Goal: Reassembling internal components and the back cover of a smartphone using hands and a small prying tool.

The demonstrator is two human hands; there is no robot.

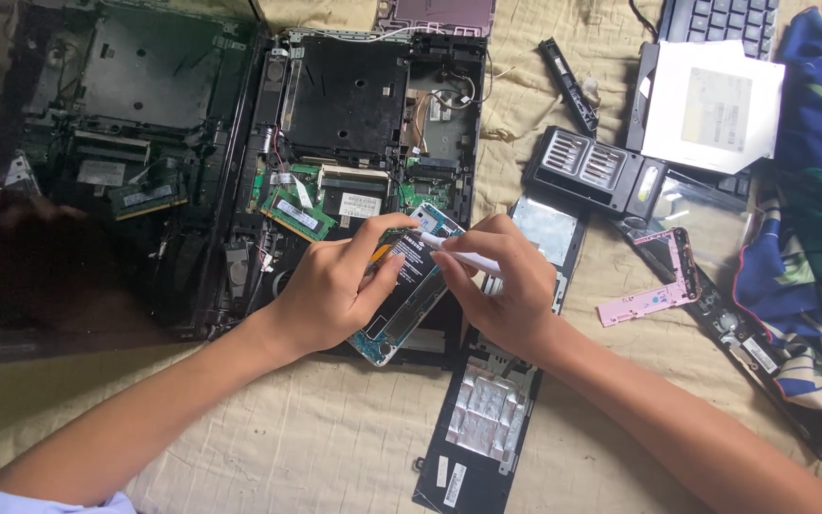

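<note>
White and slim, a plastic tool [463, 255] sits pinched in the right hand [501, 286], its tip on the opened phone [409, 286]. Curled around the phone's left edge, the left hand [335, 286] grips it, thumb on the black battery, over the opened laptop base [363, 124] on the beige cloth [335, 447].

Both forearms come in from the bottom corners and meet at mid-frame. The left hand [335, 286] curls palm-down, thumb stretched forward, fingers wrapped under. The right hand [506, 286] is bent at the wrist, fingertips pinched tight together, knuckles up, touching the left thumb.
</note>
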